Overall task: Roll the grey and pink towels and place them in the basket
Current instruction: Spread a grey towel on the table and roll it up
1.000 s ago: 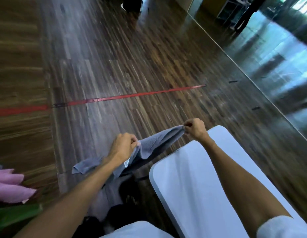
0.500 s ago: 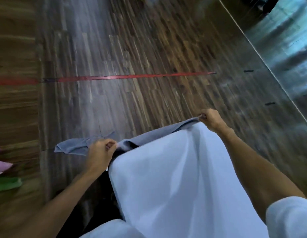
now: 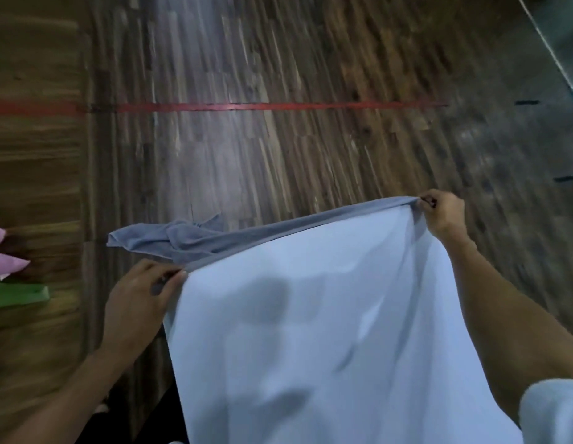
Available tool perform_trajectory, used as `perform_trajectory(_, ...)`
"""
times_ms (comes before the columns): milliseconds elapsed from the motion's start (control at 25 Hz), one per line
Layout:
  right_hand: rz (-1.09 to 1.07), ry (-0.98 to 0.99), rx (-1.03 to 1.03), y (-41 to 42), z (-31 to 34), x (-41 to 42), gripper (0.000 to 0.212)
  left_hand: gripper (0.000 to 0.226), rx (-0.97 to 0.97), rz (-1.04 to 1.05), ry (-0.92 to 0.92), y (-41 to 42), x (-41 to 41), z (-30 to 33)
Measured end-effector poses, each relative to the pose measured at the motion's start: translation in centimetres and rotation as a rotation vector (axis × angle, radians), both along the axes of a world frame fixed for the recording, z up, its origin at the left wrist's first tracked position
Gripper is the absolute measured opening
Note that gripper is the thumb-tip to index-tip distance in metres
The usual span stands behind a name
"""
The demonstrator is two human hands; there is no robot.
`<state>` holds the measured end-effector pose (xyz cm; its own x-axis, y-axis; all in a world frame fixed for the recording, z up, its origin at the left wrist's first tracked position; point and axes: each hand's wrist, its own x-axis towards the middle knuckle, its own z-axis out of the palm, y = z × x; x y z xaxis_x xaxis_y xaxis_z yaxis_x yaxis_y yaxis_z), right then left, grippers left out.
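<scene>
1. My left hand point(image 3: 141, 299) pinches the grey towel point(image 3: 310, 315) between thumb and curled fingers at the near-left corner of its top edge
2. My right hand point(image 3: 442, 213) is closed tight round the other top corner, knuckles up, fingers curled over the bunched cloth
3. Between the two hands the top edge is pulled taut in a slanting line, higher on my right; below it the towel hangs as a broad smooth pale sheet with soft creases and shadows
4. Beyond my left hand a loose end of the towel trails out, darker grey, twisted and wrinkled
5. The pink towel point(image 3: 5, 251) shows only as soft folded tips at the left edge of view, well apart from the grey one, just above a flat green thing point(image 3: 17, 294) I cannot tell more of
6. All this is over a dark wooden plank floor point(image 3: 278, 155), glossy with streaks of reflected light, crossed by a thin red line point(image 3: 246, 106); the picture is blurred
</scene>
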<state>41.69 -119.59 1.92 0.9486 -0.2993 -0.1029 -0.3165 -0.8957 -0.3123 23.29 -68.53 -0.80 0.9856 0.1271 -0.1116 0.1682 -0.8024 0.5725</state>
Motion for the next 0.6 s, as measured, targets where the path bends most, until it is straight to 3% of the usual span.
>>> perform_trajectory(240,-0.021,-0.107,-0.009,-1.5,-2.0,-2.1,0.023,0.017,0.113,-0.007,-0.087,-1.2,-2.1,0.0)
perform_trajectory(600,0.024,-0.165,-0.028,-4.2,-2.8,-7.2,0.024,0.025,0.083,0.017,-0.186,-3.0,-6.1,-0.6)
